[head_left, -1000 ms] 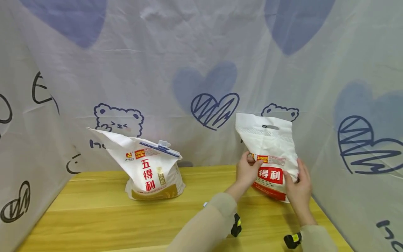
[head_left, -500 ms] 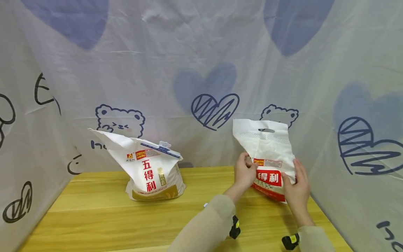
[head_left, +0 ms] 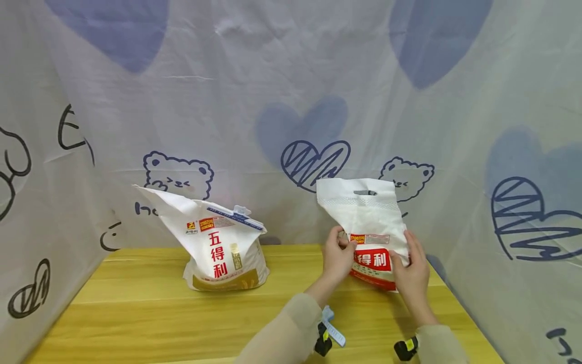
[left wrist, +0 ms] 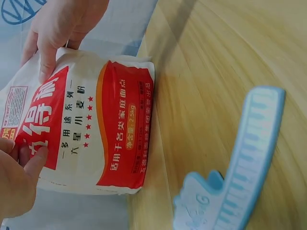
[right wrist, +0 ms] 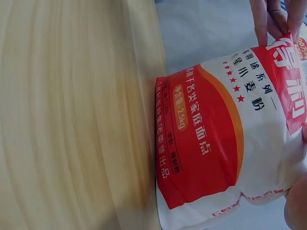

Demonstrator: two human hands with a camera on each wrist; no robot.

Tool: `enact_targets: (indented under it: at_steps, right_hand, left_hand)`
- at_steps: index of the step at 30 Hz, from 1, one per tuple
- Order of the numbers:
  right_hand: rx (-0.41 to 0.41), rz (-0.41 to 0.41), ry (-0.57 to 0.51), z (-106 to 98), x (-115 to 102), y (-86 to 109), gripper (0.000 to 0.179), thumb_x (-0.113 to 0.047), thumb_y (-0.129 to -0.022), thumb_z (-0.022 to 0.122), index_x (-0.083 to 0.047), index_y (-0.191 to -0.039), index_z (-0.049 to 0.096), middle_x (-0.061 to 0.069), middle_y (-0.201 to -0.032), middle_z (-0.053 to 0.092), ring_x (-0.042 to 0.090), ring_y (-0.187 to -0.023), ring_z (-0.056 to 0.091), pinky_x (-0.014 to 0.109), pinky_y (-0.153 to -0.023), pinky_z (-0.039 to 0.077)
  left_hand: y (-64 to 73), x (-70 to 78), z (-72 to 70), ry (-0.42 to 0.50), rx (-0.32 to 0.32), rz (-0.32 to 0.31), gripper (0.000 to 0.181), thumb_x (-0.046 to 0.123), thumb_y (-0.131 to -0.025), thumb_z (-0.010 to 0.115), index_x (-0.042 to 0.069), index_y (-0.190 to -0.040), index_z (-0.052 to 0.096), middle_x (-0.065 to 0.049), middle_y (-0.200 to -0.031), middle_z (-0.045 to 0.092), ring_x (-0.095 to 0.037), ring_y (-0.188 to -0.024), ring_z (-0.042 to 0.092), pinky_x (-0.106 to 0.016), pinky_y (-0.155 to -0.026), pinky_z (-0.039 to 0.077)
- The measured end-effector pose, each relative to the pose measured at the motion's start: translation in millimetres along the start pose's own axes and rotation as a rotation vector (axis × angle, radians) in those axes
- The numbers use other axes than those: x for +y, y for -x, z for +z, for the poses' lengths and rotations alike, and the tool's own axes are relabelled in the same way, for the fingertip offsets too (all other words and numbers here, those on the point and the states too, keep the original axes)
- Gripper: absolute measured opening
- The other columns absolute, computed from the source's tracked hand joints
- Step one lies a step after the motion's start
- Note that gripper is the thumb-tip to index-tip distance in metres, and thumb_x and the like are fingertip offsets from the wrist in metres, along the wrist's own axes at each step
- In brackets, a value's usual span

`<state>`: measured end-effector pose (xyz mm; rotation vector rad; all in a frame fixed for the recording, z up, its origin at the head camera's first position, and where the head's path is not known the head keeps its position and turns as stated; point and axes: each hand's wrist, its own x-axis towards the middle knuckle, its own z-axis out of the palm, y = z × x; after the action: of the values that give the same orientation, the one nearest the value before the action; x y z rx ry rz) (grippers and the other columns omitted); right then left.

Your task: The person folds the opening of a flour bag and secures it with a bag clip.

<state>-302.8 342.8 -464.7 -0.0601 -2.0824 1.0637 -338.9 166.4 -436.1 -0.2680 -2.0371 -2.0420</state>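
Note:
A white and red flour bag (head_left: 370,217) with a cut-out handle at its top stands on the right of the table, its lower edge at the tabletop in both wrist views. My left hand (head_left: 338,258) pinches its left side between thumb and curled fingers. On its right side my right hand (head_left: 413,270) grips, thumb across the front and fingers round the edge. A light blue sealing clip (left wrist: 249,158) with a piano-key pattern lies on the table, close to my left wrist.
Another white flour bag (head_left: 227,253), gold at the base, stands to the left. A blue and white sealing clip (head_left: 236,218) sits across its folded top. The wooden table (head_left: 136,318) is enclosed by a patterned cloth (head_left: 236,116) at the back and sides.
Both hands have moved left with the red and white flour bag. The light blue clip, mostly covered by my left sleeve before, now shows. The other bag stays in place.

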Motion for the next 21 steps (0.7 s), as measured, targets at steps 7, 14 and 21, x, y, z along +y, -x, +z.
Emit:
enact_targets:
  at_steps: [7, 14, 21]
  right_hand:
    - [-0.056, -0.003, -0.039, 25, -8, -0.9, 0.065, 0.0, -0.095, 0.072, -0.01, -0.155, 0.048, 0.014, -0.162, 0.043, 0.04, -0.146, 0.041, 0.059, -0.116, 0.039]
    - [-0.129, -0.028, -0.098, 49, -18, -4.8, 0.066, -0.002, -0.096, 0.072, -0.01, -0.156, 0.047, 0.014, -0.163, 0.041, 0.037, -0.15, 0.037, 0.056, -0.119, 0.036]
    - [-0.182, -0.007, -0.143, 68, -27, -4.4, 0.066, -0.004, -0.096, 0.072, -0.014, -0.156, 0.047, 0.012, -0.163, 0.041, 0.034, -0.15, 0.038, 0.053, -0.12, 0.036]
  left_hand:
    - [1.1, -5.7, -25.2, 0.006, 0.05, 0.002, 0.035, 0.002, -0.096, 0.071, 0.006, -0.128, 0.061, 0.001, -0.085, 0.057, -0.009, -0.078, 0.053, -0.029, -0.076, 0.052]
    - [2.7, -4.0, -51.3, -0.022, 0.109, 0.026, 0.034, 0.005, -0.096, 0.072, 0.006, -0.129, 0.06, 0.0, -0.085, 0.057, -0.012, -0.079, 0.057, -0.031, -0.073, 0.053]
    - [6.6, -4.1, -72.3, -0.032, 0.164, 0.05, 0.036, 0.004, -0.095, 0.072, 0.004, -0.129, 0.06, -0.001, -0.083, 0.061, -0.013, -0.079, 0.06, -0.033, -0.075, 0.055]
